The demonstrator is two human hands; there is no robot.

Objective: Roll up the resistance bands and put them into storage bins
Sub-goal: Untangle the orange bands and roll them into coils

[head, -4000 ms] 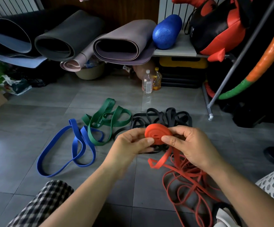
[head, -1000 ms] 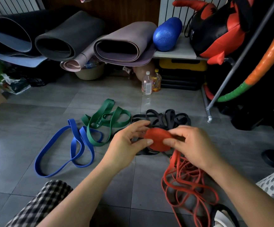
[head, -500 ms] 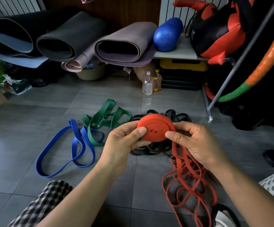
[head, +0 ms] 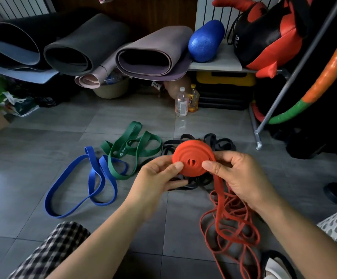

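Note:
A flat coil of red resistance band (head: pixel 193 156) faces me in mid-air, pinched by both hands. My left hand (head: pixel 155 178) grips its left edge with the thumb on the face. My right hand (head: pixel 242 178) pinches the right edge, and the loose red tail (head: pixel 232 224) hangs from there into a tangle on the floor. A blue band (head: pixel 87 186) and a green band (head: pixel 129 152) lie loose on the tiles to the left. A black band (head: pixel 219 143) lies heaped behind the coil, partly hidden by it. No storage bin shows.
Rolled mats (head: pixel 87 47) lie along the back wall, with a blue foam roller (head: pixel 205 41) on a shelf. Two bottles (head: pixel 185 101) stand on the floor. A metal rack leg (head: pixel 258 141) and a hoop (head: pixel 324 69) are at the right. My checked trouser knee (head: pixel 51 252) is at the lower left.
The red coil has grown over the frames as more band was wound on. Since half a second ago it sits slightly lower and turned more flat-on to me, both hands still holding it.

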